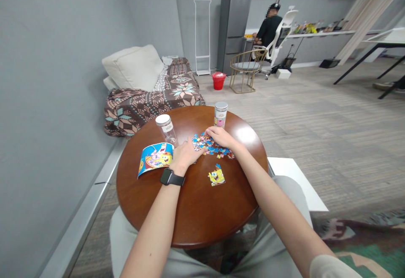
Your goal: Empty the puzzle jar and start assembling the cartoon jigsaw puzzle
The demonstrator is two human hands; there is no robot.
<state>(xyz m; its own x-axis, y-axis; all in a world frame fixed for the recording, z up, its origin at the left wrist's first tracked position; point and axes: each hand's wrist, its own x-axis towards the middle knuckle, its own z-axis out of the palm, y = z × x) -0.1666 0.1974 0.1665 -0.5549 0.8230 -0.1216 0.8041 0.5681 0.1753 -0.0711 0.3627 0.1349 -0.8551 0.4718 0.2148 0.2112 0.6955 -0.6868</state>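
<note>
A heap of small jigsaw puzzle pieces point(210, 146), blue, pink and yellow, lies spread on the round brown table point(196, 214). At its left edge is my left hand point(186, 155), thumb and index finger spread apart, with nothing visible in it. My right hand point(220, 137) reaches over the far right side of the heap, its fingers stretched out and touching the pieces; what lies under them is hidden. Nearer to me sits a small joined section of puzzle point(217, 176) showing a yellow cartoon face. A curved picture sheet point(155, 158) with cartoon figures lies left of my left hand.
A clear jar with a white lid point(167, 128) stands behind the picture sheet. Beyond my right hand is a second jar with a silver lid point(220, 114). A patterned sofa point(177, 88) borders the table's far left. Further back a person point(268, 29) sits near a fridge point(236, 25).
</note>
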